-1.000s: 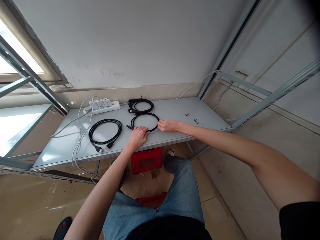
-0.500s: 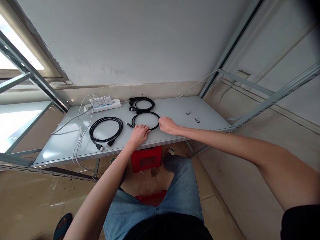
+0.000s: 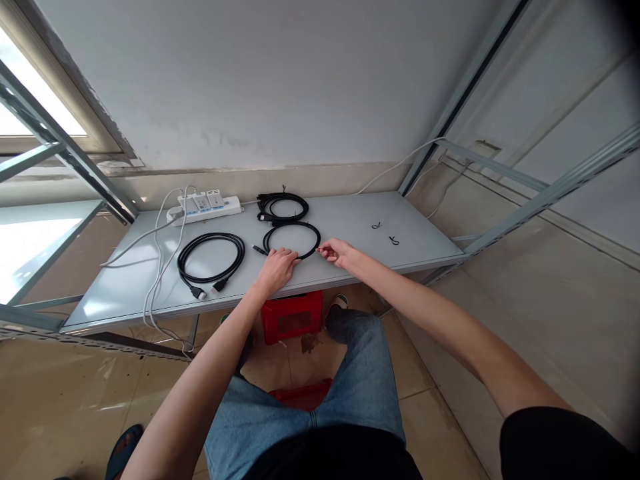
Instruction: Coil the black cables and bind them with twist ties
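Note:
In the head view a black cable (image 3: 305, 225) lies coiled in the middle of the shelf, its plug end pointing left. My left hand (image 3: 279, 267) is closed over the near side of this coil and presses it to the shelf. At the coil's right edge is my right hand (image 3: 336, 253), palm turned up and fingers curled. Its fingertips meet at the cable; anything small between them is too fine to make out. Just behind, another coiled black cable (image 3: 293, 197) has a tie standing up from its far side.
A larger black cable coil (image 3: 242, 257) with two plugs lies left on the grey shelf (image 3: 345, 217). Behind it sits a white power strip (image 3: 213, 211) with white cords hanging over the front edge. Two small black ties (image 3: 395, 241) lie on the right. Metal posts frame the shelf.
My right hand has rolled over from back-up to palm-up at the coil's right edge, and its elbow has dropped. The left hand and the coils stay where they were.

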A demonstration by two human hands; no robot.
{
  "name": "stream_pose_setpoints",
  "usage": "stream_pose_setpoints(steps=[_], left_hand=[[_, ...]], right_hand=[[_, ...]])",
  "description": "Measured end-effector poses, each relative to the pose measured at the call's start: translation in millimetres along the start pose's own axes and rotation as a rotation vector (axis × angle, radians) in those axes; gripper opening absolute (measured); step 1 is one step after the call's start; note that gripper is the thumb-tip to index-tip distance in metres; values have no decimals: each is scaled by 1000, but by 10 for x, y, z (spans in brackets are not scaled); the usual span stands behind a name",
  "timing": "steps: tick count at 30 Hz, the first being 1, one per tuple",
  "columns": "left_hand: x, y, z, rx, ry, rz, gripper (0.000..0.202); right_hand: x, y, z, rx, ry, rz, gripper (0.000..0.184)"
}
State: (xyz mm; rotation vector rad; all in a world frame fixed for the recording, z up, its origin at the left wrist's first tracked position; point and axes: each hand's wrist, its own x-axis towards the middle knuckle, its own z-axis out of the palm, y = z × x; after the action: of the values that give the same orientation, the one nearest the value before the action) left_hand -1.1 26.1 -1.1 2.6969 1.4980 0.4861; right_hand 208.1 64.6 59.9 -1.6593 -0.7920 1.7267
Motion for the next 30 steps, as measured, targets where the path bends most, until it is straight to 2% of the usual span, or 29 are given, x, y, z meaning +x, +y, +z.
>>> stream_pose_setpoints(steps=[3,9,12,14,17,20,22,24,26,30], left_hand=[[0,8,-9,-5,2,15,34],[-6,5,21,36,25,35,34],[-13,13,19,46,17,34,34],[-18,25,0,52,12,31,33],[-21,43,-31,62,4,31,35],[-20,46,-35,66,8,32,36],[-19,40,-22,67,16,34,35],[-23,34,-9,64,20,35,34],[-35,35,-5,60,30,37,35],[-88,61,-63,50,79,54,35]], right_hand=[[32,-46,-63,-13,-69,56,25],[142,3,-126,-130,-119,45,23],[127,15,-183,-282,-129,14,23],[104,-3,-297,-445,-120,-40,33],[124,-31,-588,-673,-7,-223,45],[238,14,-882,-912,254,-481,37],[333,93,-995,-1065,428,-617,35],[413,186,-1032,-1191,538,-722,33],[469,262,-1022,-1297,568,-772,32],[527,311,-1003,-1376,572,-766,33]])
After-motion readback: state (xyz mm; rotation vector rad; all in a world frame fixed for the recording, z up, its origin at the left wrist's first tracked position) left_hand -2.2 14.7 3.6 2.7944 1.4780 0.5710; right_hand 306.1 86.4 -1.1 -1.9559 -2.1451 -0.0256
